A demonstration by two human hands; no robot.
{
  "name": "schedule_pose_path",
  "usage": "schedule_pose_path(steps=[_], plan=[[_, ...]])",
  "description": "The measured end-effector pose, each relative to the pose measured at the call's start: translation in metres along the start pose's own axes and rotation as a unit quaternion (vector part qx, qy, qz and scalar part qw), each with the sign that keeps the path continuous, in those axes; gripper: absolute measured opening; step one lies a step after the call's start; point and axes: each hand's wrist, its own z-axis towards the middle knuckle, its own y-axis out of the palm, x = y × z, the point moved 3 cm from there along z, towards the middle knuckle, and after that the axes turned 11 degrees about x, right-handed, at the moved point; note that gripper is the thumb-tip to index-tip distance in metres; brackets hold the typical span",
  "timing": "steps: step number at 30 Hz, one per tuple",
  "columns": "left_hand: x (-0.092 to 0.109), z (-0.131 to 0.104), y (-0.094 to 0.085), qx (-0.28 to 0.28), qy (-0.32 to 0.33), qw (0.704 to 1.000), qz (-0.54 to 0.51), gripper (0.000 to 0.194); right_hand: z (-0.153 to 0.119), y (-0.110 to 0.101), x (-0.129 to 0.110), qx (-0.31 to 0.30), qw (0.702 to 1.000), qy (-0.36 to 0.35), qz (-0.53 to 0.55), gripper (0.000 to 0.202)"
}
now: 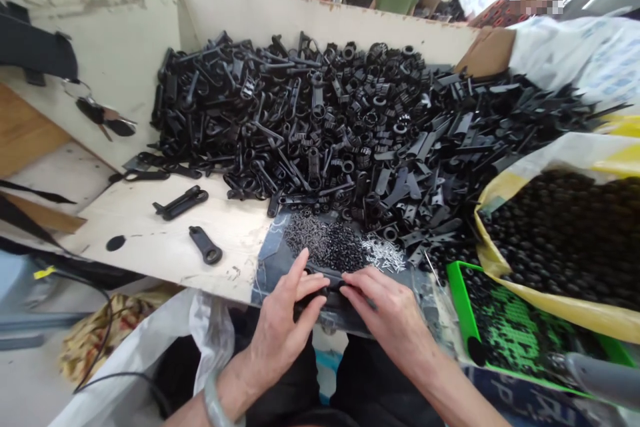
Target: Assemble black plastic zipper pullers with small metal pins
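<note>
Head view, lower centre: left hand and right hand pinch fingers together on a small black plastic part, below the heap of black plastic pieces; no legible writing.

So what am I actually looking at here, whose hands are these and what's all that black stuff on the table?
This is one picture from a camera worn on a person's head, looking forward and down, so the two bare hands at the bottom are the wearer's own. The left hand and the right hand meet over a small black plastic part, held between the fingertips of both. Just beyond them lies a little heap of tiny pins. Behind that, a big pile of black plastic parts covers the pale worktable. On the right, a yellow bag holds small dark round pieces, with a green tray beside it. Other people sit in the background.
</note>
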Motion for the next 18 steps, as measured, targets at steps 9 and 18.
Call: schedule_pose_path(steps=[9, 18], plan=[[0.014, 0.011, -0.004, -0.018, 0.079, 0.994, 0.080, 0.052, 0.012, -0.001, -0.006, -0.105, 0.991, -0.045, -0.069, 0.012], [0.005, 0.010, 0.005, -0.012, 0.171, 0.975, 0.143, 0.034, 0.031, -0.002, -0.001, -0.159, 0.985, -0.037, -0.057, 0.012]])
